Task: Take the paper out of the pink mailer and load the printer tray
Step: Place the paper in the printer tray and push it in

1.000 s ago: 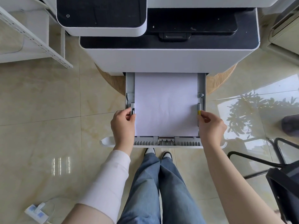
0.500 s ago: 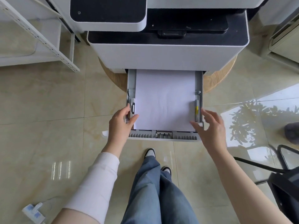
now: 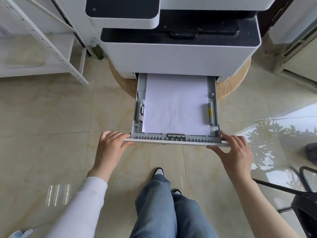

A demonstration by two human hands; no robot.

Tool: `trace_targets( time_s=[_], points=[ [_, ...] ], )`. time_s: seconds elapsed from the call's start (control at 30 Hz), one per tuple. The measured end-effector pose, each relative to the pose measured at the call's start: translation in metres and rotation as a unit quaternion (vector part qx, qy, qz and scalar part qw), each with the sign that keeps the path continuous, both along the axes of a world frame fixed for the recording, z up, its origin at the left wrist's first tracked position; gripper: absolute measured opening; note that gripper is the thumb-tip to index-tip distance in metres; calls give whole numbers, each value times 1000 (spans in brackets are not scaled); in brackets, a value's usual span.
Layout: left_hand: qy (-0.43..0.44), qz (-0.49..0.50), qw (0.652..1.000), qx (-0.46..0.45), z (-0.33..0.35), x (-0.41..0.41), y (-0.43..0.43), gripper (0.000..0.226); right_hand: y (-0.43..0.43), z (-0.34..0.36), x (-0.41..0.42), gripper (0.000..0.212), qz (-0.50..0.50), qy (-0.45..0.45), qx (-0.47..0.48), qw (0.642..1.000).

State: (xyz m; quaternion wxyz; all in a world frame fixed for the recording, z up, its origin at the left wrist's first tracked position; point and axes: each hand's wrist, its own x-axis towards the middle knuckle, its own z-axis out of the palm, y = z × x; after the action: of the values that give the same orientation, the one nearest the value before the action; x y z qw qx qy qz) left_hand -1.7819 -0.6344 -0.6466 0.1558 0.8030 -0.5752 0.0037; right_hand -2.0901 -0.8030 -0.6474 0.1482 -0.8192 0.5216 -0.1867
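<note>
Paper lies flat in the printer tray, tray half out at 12 o'clock. Left hand and right hand, earlier at the side guides, now grip the tray's front corners. Printer sits on a round wooden stand; glossy beige tile floor, chair at 4 o'clock.

Paper's far end tucked out of sight inside the printer; printer top cropped off; fingertips under tray lip hidden.
</note>
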Motion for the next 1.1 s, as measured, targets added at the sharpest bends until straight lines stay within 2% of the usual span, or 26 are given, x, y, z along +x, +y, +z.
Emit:
trace_targets(
  time_s=[0.2, 0.33, 0.47, 0.63, 0.73, 0.97, 1.1],
  points=[
    [46, 31, 997, -49, 10, 26, -51, 45, -44, 9, 30, 77, -30, -66, -4, 997],
    [75, 106, 983, -129, 5, 45, -91, 98, -82, -3, 55, 113, -89, -134, 11, 987],
    [165, 125, 958, -196, 3, 66, -128, 121, -124, -6, 79, 134, -92, -248, 49, 963],
    [322, 121, 912, -223, -6, 86, -162, 127, -154, -6, 95, 133, -81, -319, 112, 937],
    [380, 112, 885, -243, -12, 88, -163, 128, -160, -14, 93, 133, -73, -349, 135, 925],
    [407, 148, 859, -273, -19, 83, -169, 132, -169, -24, 95, 129, -94, -358, 109, 923],
    [406, 180, 833, -329, -21, 81, -188, 123, -179, -25, 113, 124, -150, -399, 84, 901]
  ],
)
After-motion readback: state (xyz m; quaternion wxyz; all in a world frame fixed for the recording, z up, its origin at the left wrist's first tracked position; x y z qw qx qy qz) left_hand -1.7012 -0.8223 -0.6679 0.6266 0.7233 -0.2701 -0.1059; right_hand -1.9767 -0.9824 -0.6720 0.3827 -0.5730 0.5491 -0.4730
